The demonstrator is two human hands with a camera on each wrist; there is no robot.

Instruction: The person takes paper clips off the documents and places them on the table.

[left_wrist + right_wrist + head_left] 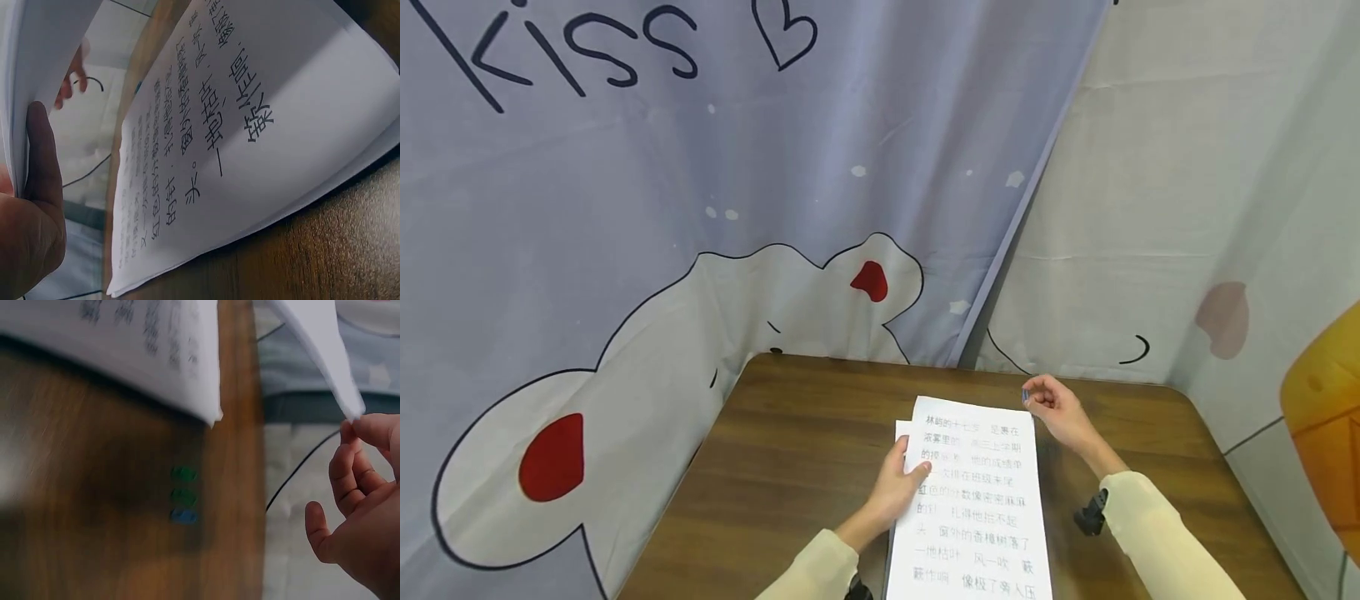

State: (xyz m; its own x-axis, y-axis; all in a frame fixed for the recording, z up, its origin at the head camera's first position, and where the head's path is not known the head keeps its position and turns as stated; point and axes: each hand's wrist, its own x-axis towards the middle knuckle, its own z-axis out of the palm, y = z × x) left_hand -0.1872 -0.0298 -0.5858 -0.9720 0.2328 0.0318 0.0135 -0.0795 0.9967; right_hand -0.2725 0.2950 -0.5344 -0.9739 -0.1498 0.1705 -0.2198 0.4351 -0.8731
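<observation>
My left hand (897, 485) grips the left side of several upright sheets of paper (973, 500) bearing Chinese writing, thumb on the front. At their upper right corner is my right hand (1060, 410), its thumb and index finger pinching the paper (325, 362) in the right wrist view, the other fingers loosely curled. A small blue thing (1025, 395) shows by those fingertips in the head view; whether it is held, I cannot tell. Another stack of written sheets (300, 119) lies flat on the table below the raised ones.
On the brown wooden table (760, 475), two green clips (184, 485) and a blue clip (184, 516) lie in a row beside the flat stack's corner. Printed curtains (805, 167) hang behind the table. An orange shape (1326, 417) is at the far right.
</observation>
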